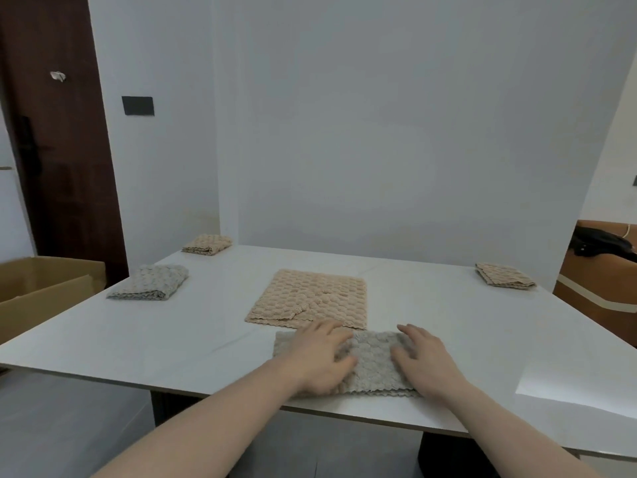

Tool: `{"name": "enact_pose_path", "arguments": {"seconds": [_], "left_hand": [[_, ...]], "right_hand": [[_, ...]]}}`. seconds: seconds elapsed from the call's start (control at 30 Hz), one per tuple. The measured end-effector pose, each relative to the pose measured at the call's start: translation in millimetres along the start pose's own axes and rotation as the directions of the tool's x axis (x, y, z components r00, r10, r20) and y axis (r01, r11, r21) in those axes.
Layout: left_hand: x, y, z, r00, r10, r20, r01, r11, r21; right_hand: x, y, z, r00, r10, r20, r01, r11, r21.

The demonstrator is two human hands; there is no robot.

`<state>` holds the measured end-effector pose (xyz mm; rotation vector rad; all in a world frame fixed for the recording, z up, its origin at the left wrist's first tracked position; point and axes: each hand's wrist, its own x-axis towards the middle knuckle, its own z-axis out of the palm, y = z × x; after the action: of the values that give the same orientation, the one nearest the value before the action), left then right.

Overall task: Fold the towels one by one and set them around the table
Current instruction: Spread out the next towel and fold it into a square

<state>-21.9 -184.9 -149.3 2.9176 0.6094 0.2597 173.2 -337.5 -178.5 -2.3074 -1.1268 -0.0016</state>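
The fingers (339,334) of the left hand (319,357) and right hand (425,357) lie spread flat, pressing the grey towel (374,363) at the near edge of the tabletop (172,332), gripping nothing. It looks soft, light and floppy, so pinch its corners. A flat tan towel (310,296) waits just behind.

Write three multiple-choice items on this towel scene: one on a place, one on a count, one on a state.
1. Where does the unfolded beige towel lie?
A. mid-table
B. in the cardboard box
C. on the floor

2. How many towels sit folded along the table's edges, away from the hands?
A. one
B. three
C. five

3. How are the hands placed?
A. raised in the air
B. flat on the grey towel
C. gripping the box

Key: 1 A, it lies spread flat at the centre. 2 B, two at left, one at right. 3 B, the left hand and right hand press the grey towel.
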Motion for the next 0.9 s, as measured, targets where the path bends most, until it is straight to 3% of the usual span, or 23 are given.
{"name": "enact_pose_path", "arguments": {"seconds": [0.17, 0.23, 0.33, 0.43, 0.53, 0.63, 0.7, 0.8, 0.9], "left_hand": [[8.8, 4.3, 23.9, 0.981, -0.008, 0.194, -0.008, 0.997, 0.078], [6.8, 0.1, 34.7, 0.984, -0.006, 0.175, -0.009, 0.996, 0.084], [6.1, -4.5, 39.9, 0.99, -0.008, 0.141, -0.001, 0.998, 0.062], [8.0, -5.8, 35.3, 0.99, -0.006, 0.141, 0.001, 0.999, 0.037], [8.5, -19.1, 26.6, 0.996, -0.057, 0.065, 0.059, 0.998, -0.022], [2.0, -41.2, 21.3, 0.992, -0.109, 0.059, 0.112, 0.992, -0.05], [-4.8, -58.2, 22.1, 0.991, -0.129, -0.036, 0.125, 0.988, -0.089], [-10.9, -82.5, 25.5, 0.931, -0.289, -0.221, 0.225, 0.935, -0.274], [-9.8, -90.5, 27.7, 0.879, -0.412, -0.24, 0.291, 0.863, -0.413]], "right_hand": [[-6.2, 1.1, 19.1, 0.992, 0.097, 0.075, -0.082, 0.98, -0.179], [-7.5, 0.0, 19.7, 0.992, 0.102, 0.069, -0.088, 0.979, -0.186], [-5.4, -0.8, 17.1, 0.991, 0.127, 0.05, -0.119, 0.982, -0.149], [-2.3, 1.7, 13.3, 0.982, 0.186, 0.016, -0.186, 0.982, 0.005], [0.3, 0.7, 13.2, 0.974, 0.226, -0.011, -0.225, 0.973, 0.051], [1.5, -4.4, 16.2, 0.958, 0.285, -0.022, -0.286, 0.957, -0.054], [1.9, -7.9, 16.9, 0.956, 0.293, -0.022, -0.293, 0.952, -0.086], [2.5, -8.6, 14.3, 0.952, 0.304, -0.026, -0.305, 0.951, -0.046], [2.9, -7.2, 11.1, 0.945, 0.325, -0.02, -0.326, 0.945, -0.026]]}}
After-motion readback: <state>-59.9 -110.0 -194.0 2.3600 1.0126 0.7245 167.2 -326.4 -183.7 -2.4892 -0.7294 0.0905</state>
